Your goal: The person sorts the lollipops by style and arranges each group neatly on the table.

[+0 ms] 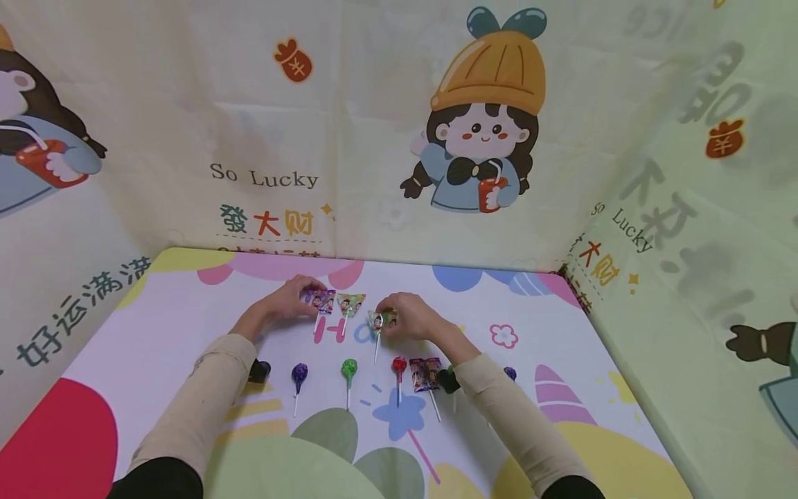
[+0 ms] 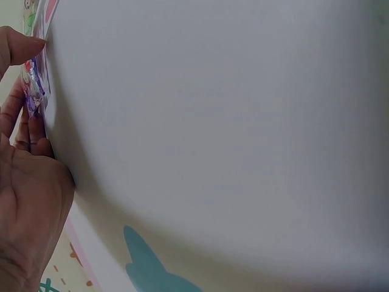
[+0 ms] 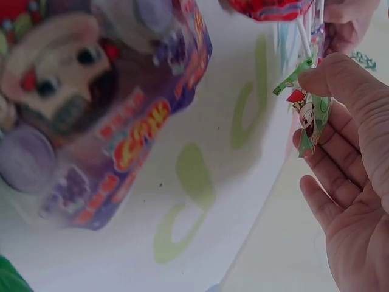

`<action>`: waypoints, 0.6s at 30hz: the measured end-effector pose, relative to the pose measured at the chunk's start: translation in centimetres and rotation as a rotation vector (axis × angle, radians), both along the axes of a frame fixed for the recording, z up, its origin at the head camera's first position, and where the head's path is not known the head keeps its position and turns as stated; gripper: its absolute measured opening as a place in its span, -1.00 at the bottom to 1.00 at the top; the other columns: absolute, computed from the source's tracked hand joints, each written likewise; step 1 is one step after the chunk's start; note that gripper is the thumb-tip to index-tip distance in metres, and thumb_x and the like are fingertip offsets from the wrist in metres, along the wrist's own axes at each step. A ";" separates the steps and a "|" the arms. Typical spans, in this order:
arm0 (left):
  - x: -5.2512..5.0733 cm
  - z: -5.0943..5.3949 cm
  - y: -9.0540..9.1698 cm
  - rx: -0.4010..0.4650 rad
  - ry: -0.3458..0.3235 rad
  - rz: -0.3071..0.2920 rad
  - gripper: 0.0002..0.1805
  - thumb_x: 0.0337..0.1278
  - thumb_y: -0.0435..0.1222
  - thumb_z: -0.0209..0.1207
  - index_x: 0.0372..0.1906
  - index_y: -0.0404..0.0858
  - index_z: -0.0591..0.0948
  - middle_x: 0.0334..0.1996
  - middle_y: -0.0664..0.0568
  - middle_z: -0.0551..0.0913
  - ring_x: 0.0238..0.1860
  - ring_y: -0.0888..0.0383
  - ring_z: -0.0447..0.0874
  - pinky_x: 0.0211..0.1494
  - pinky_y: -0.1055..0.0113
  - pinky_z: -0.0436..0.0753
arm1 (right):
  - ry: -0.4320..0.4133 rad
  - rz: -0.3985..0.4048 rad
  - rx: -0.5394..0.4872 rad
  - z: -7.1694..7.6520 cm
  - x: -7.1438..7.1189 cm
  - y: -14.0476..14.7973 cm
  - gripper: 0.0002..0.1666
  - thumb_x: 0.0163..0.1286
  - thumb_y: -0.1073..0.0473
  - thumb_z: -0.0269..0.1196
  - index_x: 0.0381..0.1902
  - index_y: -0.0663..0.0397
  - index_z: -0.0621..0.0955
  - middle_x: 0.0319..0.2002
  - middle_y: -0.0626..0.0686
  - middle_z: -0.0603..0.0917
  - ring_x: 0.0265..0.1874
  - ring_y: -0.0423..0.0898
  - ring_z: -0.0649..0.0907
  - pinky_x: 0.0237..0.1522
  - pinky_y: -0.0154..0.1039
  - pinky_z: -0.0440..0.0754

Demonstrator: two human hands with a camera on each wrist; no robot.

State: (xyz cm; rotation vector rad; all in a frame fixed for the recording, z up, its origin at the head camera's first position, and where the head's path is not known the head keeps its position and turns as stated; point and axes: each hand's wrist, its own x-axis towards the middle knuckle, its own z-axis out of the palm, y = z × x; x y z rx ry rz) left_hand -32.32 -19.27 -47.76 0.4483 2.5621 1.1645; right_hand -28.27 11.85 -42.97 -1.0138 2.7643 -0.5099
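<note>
At the back of the table, my left hand [image 1: 288, 299] grips a lollipop in a purple wrapper [image 1: 321, 300], its white stick pointing toward me. In the left wrist view the thumb lies on this wrapper [image 2: 34, 91], with fingers behind it. To the right, my right hand [image 1: 411, 319] pinches a green-wrapped lollipop [image 1: 377, 320] between thumb and fingers; the right wrist view shows a cartoon face on its wrapper [image 3: 309, 115]. Another green-wrapped lollipop [image 1: 350, 303] lies between the two hands.
Nearer me are a purple lollipop [image 1: 300, 374], a green one [image 1: 349, 369], a red one [image 1: 399, 365] and one in a dark purple wrapper [image 1: 426, 374]. A round purple top [image 1: 510, 373] shows beyond the right forearm. Printed cloth [image 1: 374, 138] hangs behind the table.
</note>
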 end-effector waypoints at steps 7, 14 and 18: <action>0.0 -0.3 -0.1 0.001 0.001 0.003 -0.34 0.14 -0.33 0.41 0.33 -0.32 0.45 0.37 -0.30 0.29 0.40 -0.27 0.21 0.53 -0.26 0.14 | 0.020 -0.024 -0.006 0.0 -1.1 0.1 -0.53 0.18 0.24 0.48 0.07 0.18 0.70 0.03 0.10 0.75 0.07 0.03 0.67 0.26 -0.01 0.54; -0.2 -0.4 -0.2 0.002 0.003 -0.002 -0.35 0.14 -0.33 0.41 0.33 -0.33 0.45 0.38 -0.30 0.29 0.41 -0.26 0.21 0.53 -0.26 0.14 | 0.037 -0.021 0.003 -0.2 -2.1 0.1 -0.56 0.22 0.25 0.45 0.08 0.20 0.70 0.03 0.11 0.75 0.04 0.03 0.67 0.24 -0.02 0.56; -0.2 -0.3 -0.2 -0.004 0.005 -0.003 -0.35 0.14 -0.33 0.41 0.33 -0.32 0.45 0.38 -0.30 0.28 0.39 -0.25 0.22 0.53 -0.25 0.15 | 0.040 -0.019 0.002 -0.2 -2.7 0.2 -0.56 0.22 0.25 0.41 0.08 0.23 0.70 0.03 0.13 0.74 0.04 0.04 0.67 0.24 -0.02 0.56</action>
